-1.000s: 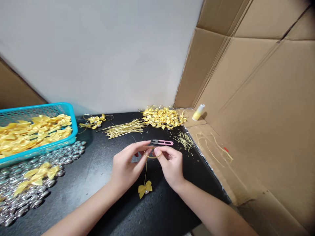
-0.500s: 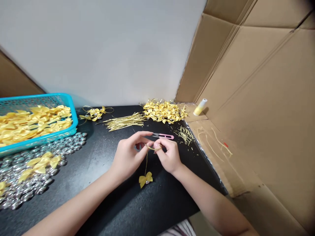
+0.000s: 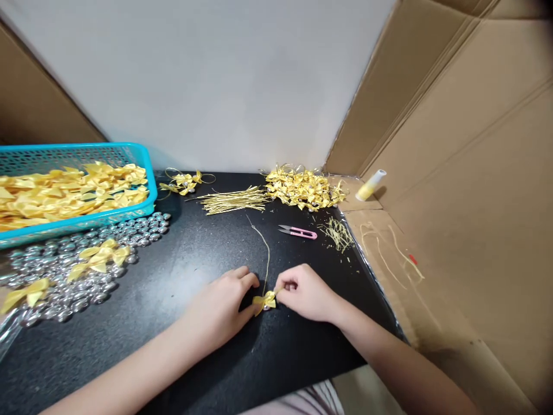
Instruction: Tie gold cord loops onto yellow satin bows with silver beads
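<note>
Yellow bow (image 3: 265, 301): on the table (image 3: 294, 346), between both hands, a thread (image 3: 268, 259) trailing beyond it.
Left hand (image 3: 228, 297): grip partly spread, thumb touching the bow's left wing.
Right hand (image 3: 310, 293): fingertips pressed together, pinching a thin gold strand (image 3: 279, 290).

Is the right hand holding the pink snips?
No, the pink snips lie on the black table, beyond the right hand.

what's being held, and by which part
Left hand touches the small yellow fabric bow at its left wing; right hand pinches beside its right wing, what cannot be told.
</note>
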Available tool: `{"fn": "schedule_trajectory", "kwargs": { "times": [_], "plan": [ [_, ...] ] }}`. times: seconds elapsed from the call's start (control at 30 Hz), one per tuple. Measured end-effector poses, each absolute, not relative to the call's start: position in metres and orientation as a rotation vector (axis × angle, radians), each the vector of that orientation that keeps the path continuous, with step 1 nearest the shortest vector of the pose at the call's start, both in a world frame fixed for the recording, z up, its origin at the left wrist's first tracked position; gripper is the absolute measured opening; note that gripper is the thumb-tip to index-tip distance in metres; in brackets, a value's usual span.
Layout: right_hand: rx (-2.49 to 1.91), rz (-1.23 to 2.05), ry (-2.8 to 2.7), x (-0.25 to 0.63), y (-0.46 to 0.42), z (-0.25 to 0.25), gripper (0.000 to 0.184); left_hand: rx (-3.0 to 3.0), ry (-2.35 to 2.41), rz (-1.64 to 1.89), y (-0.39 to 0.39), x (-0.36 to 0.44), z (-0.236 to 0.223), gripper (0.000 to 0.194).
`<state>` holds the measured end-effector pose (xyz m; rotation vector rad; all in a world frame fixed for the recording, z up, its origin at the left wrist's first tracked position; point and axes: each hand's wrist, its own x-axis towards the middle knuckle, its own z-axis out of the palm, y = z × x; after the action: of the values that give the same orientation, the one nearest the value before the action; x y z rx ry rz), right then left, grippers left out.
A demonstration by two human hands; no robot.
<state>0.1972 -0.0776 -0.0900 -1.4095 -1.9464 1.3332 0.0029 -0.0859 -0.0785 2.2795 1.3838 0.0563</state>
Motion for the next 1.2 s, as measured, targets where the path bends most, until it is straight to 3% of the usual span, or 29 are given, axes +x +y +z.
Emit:
{"fn": "schedule_trajectory", "kwargs": {
  "times": [0.2, 0.53, 0.63, 0.83, 1.2],
  "plan": [
    [-1.425, 0.923, -2.14, 0.194, -0.098, -0.099, 0.013, 2.273, 1.41, 0.07, -0.098, 0.009, -0.092, 0.01],
    [-1.355, 0.885, -2.175, 0.19, -0.094, -0.104, 0.019, 1.838, 1.221, 0.382, -0.079, 0.008, -0.099, 0.001],
    [-1.244, 0.857, -2.151, 0.191, -0.084, -0.103, 0.021, 1.681, 1.14, 0.417, -0.068, 0.004, -0.098, 0.013],
    [-1.104, 0.809, -2.061, 0.194, -0.066, -0.098, 0.019, 1.752, 0.989, 0.359, -0.056, 0.002, -0.092, 0.018],
    [-1.054, 0.809, -2.053, 0.195, -0.065, -0.103, 0.021, 1.882, 1.015, 0.563, -0.064, 0.01, -0.11, 0.029]
  ]
}}
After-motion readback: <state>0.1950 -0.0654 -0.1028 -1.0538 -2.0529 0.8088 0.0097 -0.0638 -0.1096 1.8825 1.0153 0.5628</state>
